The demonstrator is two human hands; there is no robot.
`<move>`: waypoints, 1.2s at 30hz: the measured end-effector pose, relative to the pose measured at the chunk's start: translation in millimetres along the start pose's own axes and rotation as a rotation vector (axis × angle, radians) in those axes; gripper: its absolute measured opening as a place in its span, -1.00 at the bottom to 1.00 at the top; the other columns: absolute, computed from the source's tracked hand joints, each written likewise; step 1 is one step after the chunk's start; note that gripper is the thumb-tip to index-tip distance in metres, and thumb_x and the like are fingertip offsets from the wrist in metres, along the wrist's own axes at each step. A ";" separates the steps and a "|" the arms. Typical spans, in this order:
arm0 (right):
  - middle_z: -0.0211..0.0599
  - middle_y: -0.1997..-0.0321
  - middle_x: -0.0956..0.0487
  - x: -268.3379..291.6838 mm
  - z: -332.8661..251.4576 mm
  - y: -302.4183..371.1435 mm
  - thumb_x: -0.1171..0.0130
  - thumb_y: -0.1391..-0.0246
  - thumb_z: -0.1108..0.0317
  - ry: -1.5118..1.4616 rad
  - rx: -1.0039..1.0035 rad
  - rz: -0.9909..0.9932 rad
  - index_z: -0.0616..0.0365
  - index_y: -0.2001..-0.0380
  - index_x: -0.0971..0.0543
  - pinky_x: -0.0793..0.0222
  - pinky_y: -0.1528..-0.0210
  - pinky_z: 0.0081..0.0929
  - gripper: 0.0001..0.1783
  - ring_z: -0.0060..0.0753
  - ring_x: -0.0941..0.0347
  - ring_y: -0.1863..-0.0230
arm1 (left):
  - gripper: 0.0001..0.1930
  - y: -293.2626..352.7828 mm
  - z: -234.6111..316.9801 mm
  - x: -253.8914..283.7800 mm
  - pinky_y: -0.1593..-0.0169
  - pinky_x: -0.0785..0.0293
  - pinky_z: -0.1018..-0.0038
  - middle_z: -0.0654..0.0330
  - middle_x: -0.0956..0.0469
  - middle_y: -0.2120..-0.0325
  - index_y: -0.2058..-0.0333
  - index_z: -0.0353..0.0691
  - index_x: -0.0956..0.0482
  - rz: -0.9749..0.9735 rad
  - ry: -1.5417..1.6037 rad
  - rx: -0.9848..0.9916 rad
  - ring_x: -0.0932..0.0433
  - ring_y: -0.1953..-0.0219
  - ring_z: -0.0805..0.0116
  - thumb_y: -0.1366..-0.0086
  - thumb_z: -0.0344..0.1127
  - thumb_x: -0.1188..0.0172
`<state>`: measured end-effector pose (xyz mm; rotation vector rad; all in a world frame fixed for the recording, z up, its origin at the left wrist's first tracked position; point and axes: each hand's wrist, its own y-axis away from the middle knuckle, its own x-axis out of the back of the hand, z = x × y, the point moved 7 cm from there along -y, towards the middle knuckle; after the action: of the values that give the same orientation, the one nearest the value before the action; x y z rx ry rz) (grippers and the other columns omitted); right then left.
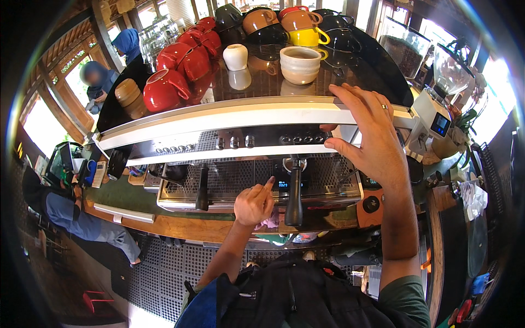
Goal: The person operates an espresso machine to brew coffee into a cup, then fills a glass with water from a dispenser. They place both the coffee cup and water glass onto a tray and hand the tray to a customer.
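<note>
My left hand [254, 205] holds nothing; its index finger is stretched out beside the lit display of a small black scale [283, 185] on the drip tray, the other fingers curled. Whether the fingertip touches the scale I cannot tell. Above the scale, a portafilter with a black handle [294, 199] is locked into the espresso machine [229, 115]. My right hand [369, 123] spreads over the machine's upper front edge, fingertips on top and thumb lower, near the row of round buttons [303, 140]. Another black-handled portafilter [202, 188] hangs further left.
Upturned red cups [167, 90], a small white cup [235, 57] and a cream ribbed cup [300, 64] stand on the machine's top. Coffee grinders [437, 117] flank it at right. At left, a person in blue trousers [90, 221] stands by the wooden counter [180, 228].
</note>
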<state>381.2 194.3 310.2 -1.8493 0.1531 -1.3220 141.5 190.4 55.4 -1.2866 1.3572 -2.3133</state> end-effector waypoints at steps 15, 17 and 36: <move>-0.05 -0.42 -0.51 -0.3 -0.9 0.5 -0.69 0.17 0.22 -0.005 0.003 0.015 -0.04 -0.47 -0.49 -0.22 -0.53 0.05 0.05 0.17 -0.34 -0.44 | -0.49 0.9 -1.0 -0.9 0.49 -0.48 0.37 0.26 -0.43 0.57 -0.17 -0.30 -0.76 0.001 0.007 -0.003 -0.44 0.64 0.32 -0.20 -0.46 -0.29; -0.05 -0.42 -0.50 -0.5 -1.2 0.8 -0.69 0.17 0.23 -0.005 0.006 0.017 -0.04 -0.47 -0.49 -0.22 -0.53 0.05 0.05 0.17 -0.34 -0.45 | -0.49 0.3 -0.7 -0.2 0.49 -0.48 0.38 0.26 -0.43 0.57 -0.17 -0.30 -0.76 0.005 0.009 -0.009 -0.44 0.64 0.32 -0.20 -0.46 -0.29; -0.04 -0.41 -0.50 -1.2 -0.3 1.4 -0.69 0.16 0.27 -0.018 -0.015 0.011 -0.06 -0.49 -0.48 -0.23 -0.53 0.06 0.06 0.17 -0.34 -0.45 | -0.48 0.5 -0.5 -1.1 0.50 -0.47 0.40 0.26 -0.44 0.57 -0.17 -0.30 -0.76 0.003 -0.012 -0.019 -0.42 0.64 0.33 -0.19 -0.46 -0.30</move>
<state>380.9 193.9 308.3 -1.8703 0.1641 -1.2997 141.6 191.0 54.3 -1.3012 1.3802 -2.2924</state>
